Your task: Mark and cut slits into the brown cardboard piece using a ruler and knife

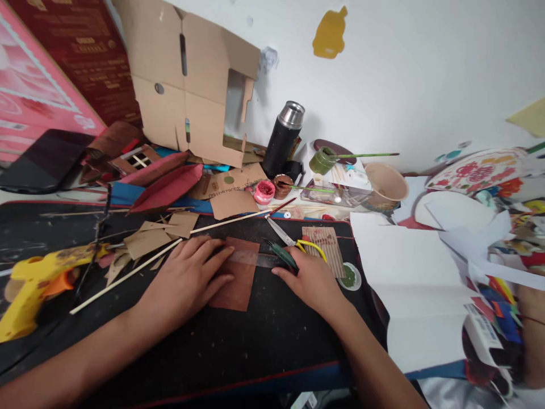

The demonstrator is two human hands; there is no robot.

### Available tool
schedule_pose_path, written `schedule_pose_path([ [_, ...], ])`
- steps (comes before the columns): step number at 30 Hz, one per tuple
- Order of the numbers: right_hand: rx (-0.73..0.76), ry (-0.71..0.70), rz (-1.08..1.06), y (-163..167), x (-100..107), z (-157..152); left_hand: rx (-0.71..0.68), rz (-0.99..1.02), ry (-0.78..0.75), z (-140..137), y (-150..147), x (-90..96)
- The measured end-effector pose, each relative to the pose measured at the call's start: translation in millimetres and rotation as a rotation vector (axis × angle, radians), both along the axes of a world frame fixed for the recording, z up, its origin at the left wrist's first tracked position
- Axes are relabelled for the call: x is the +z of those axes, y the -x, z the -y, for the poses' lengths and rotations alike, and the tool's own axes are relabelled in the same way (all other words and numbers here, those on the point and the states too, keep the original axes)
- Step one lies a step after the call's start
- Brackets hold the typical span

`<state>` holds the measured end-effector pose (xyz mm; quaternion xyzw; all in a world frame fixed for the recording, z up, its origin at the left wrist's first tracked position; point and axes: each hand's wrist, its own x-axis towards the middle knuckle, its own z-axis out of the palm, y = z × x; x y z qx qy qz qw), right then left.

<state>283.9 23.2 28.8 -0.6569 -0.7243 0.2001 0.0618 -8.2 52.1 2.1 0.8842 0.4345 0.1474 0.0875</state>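
My left hand (pixel 191 270) lies with its fingers spread on a reddish-brown piece of cardboard (pixel 232 292) on the black mat. A clear ruler (pixel 251 258) runs across that piece, its left end by my left fingers. My right hand (pixel 313 278) is closed around a green craft knife (pixel 283 254), whose tip points up and left. Just beyond the right hand lie scissors (pixel 281 232) with yellow handles. Next to them are a piece of corrugated cardboard (pixel 326 247) and a small round lid with green paint (pixel 351 276).
A yellow glue gun (pixel 32 287), cardboard scraps (pixel 147 241) and a thin wooden stick (pixel 128 275) lie left. Behind stand a black flask (pixel 281 139), paint jars (pixel 264 192) and a red-brown model (pixel 157 179). White paper (pixel 417 289) covers the right side.
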Motion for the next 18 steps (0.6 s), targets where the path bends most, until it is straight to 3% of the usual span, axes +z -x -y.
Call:
schedule_pose_path([
  [11,-0.011,-0.011,0.009,2.0,-1.4,2.0,-0.053,-0.062,-0.162,9.9,-0.4,-2.9],
  [18,-0.001,-0.043,-0.017,2.1,0.1,3.2,-0.161,-0.124,-0.290,13.6,-0.9,-5.0],
])
